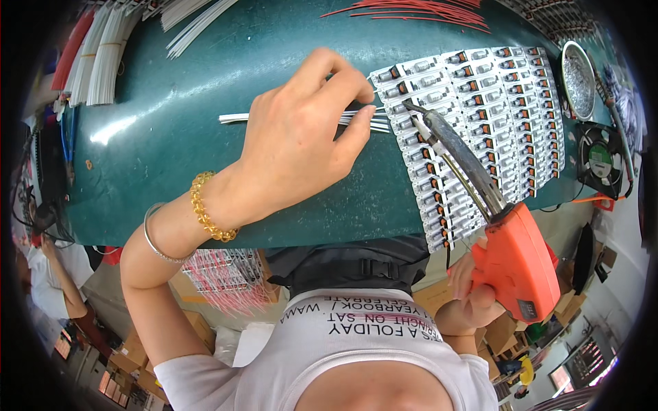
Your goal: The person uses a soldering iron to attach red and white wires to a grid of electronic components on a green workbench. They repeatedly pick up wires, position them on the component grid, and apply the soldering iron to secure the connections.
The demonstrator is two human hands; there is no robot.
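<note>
My left hand (301, 130) reaches over the bench with thumb and forefinger drawn together at the left edge of the boards. A thin white wire seems to be pinched there, mostly hidden by the fingers. More white wires (234, 118) lie beneath this hand, their ends near the boards. My right hand (473, 291) grips an orange soldering gun (524, 264) by its handle. The gun's dark tip points up and left, over the left part of the white panel of small lamp boards (488, 103), close to my left fingertips. Each board carries small black, orange and clear parts.
The green bench (157, 171) carries red wires (418, 12) at its far side and bundled white wires (108, 58) at far left. To the right stand a round metal bowl (578, 81) and a black fan (600, 157). Boards with pink wires (229, 277) sit below the bench edge.
</note>
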